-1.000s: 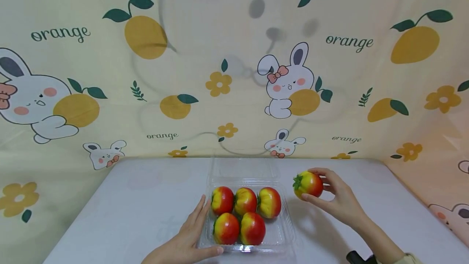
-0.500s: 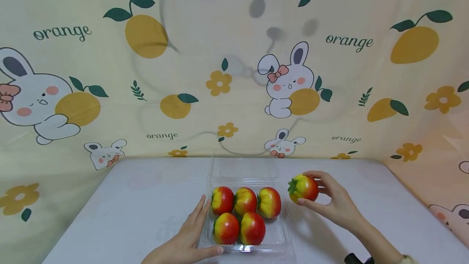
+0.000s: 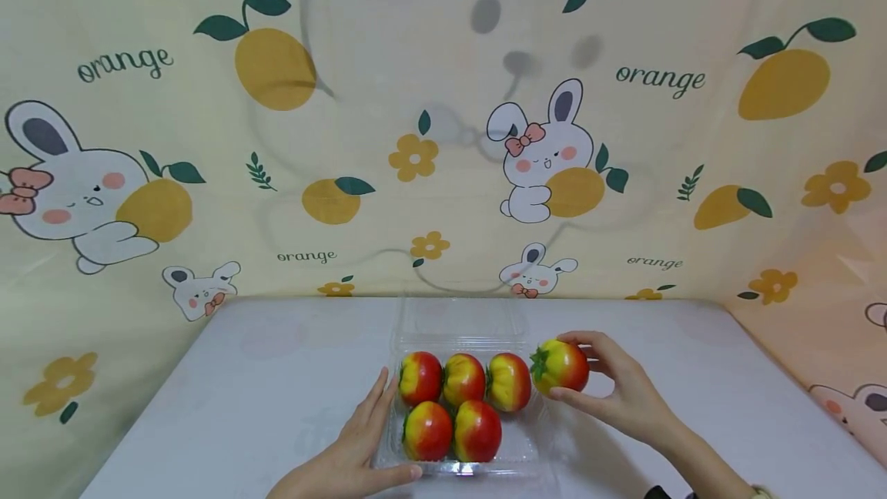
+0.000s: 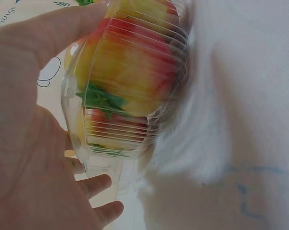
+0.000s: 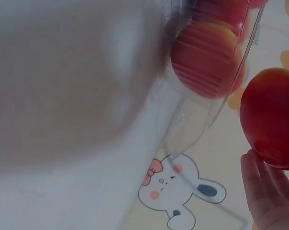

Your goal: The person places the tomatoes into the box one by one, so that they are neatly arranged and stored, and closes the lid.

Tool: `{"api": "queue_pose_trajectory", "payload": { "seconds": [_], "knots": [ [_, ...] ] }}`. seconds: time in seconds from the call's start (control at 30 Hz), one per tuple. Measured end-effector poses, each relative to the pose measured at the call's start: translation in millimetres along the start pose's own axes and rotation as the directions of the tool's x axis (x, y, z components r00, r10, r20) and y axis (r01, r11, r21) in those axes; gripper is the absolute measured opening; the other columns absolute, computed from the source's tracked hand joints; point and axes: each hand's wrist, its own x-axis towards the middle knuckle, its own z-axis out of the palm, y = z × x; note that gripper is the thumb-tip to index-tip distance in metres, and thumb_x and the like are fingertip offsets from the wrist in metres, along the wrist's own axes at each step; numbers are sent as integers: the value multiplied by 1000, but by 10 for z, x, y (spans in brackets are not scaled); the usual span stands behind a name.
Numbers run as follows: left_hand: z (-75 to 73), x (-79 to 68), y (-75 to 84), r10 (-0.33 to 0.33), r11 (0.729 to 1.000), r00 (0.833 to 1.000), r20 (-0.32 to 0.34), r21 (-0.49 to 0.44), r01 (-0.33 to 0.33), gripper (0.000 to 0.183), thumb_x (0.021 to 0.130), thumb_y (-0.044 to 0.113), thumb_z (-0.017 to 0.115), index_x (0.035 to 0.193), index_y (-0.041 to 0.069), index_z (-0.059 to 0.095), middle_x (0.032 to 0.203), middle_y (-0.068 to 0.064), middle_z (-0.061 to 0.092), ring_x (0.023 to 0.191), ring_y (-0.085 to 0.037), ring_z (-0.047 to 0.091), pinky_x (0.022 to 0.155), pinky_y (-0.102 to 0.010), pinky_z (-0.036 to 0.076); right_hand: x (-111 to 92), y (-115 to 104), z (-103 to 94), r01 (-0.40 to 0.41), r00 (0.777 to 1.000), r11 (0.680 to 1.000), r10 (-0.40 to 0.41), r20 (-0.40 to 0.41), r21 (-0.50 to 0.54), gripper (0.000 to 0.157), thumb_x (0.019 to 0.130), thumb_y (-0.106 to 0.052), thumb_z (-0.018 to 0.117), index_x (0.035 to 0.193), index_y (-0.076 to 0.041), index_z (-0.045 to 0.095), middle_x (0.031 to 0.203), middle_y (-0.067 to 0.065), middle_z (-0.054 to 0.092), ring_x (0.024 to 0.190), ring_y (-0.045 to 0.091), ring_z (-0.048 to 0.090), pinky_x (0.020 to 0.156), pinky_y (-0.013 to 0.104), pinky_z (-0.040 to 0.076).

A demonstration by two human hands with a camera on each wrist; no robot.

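My right hand (image 3: 620, 391) pinches a red-and-yellow tomato (image 3: 564, 366) between thumb and fingers, its green leafy top pointing left. It is held at the right rim of a clear plastic clamshell box (image 3: 520, 445). Inside the box lie several like tomatoes (image 3: 478, 431), three in the back row and two in front. My left hand (image 3: 353, 441) rests along the box's left side, fingers straight, with the thumb at the front edge. In the left wrist view, the thumb (image 4: 63, 31) lies against the ribbed box wall. The right wrist view shows the held tomato (image 5: 273, 117) beside the box.
The box's clear lid (image 3: 460, 318) lies folded back behind it on the white table (image 3: 277, 376). A cream cloth (image 3: 374, 60) printed with rabbits and oranges hangs behind the table. In the right wrist view, a shadow (image 5: 63, 96) falls across the tabletop.
My right hand has carried the tomato left and slightly toward me, up to the box's right rim. The left hand and the tomatoes in the box have stayed put.
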Motion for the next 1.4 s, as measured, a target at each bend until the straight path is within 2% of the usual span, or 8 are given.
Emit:
{"api": "queue_pose_trajectory", "payload": {
  "seconds": [0.17,0.53,0.73,1.03,1.23,1.4],
  "knots": [
    [-6,6,4,-17,1000,1000,5,-7,17,109,78,61,64,155,18,-1,161,-11,-9,141,-44,16,96,-76,30,-18,-41,40,1,1000,1000,-1,31,9,60,72,-29,85,123,-25,54,115,-10,60,96,5,62,82,18,54],
    [-10,2,1,-1,1000,1000,1,-6,1,108,79,60,64,155,17,0,161,-11,-9,142,-44,15,97,-77,28,-58,-98,130,7,997,999,-10,82,41,58,71,-33,85,120,-26,55,114,-11,60,98,7,62,82,21,55],
    [-9,8,0,-8,1000,1000,5,-15,8,109,78,60,64,155,18,-1,161,-11,-9,142,-44,15,96,-77,29,-89,-110,178,21,994,1000,-23,106,19,58,71,-37,84,119,-27,54,113,-13,60,98,4,59,81,22,56],
    [-11,6,-1,-4,1000,1000,4,-8,4,108,79,60,64,155,18,-1,161,-11,-9,141,-44,15,96,-76,29,-119,-149,239,139,982,990,-140,123,22,57,71,-36,84,119,-24,55,112,-12,61,98,4,58,79,24,57],
    [-9,6,5,-23,1000,1000,8,-18,23,109,78,60,64,155,19,-1,161,-10,-8,141,-44,16,95,-76,32,-136,-155,263,106,981,994,-110,159,32,56,72,-40,82,119,-28,54,113,-14,60,98,3,58,80,23,56],
    [-8,9,3,-26,1000,1000,10,-12,26,110,77,61,64,155,19,-2,161,-10,-8,141,-43,16,95,-76,32,-153,-151,284,126,976,991,-130,173,38,57,72,-40,82,120,-28,54,114,-13,60,97,4,58,80,22,56]
  ]
}}
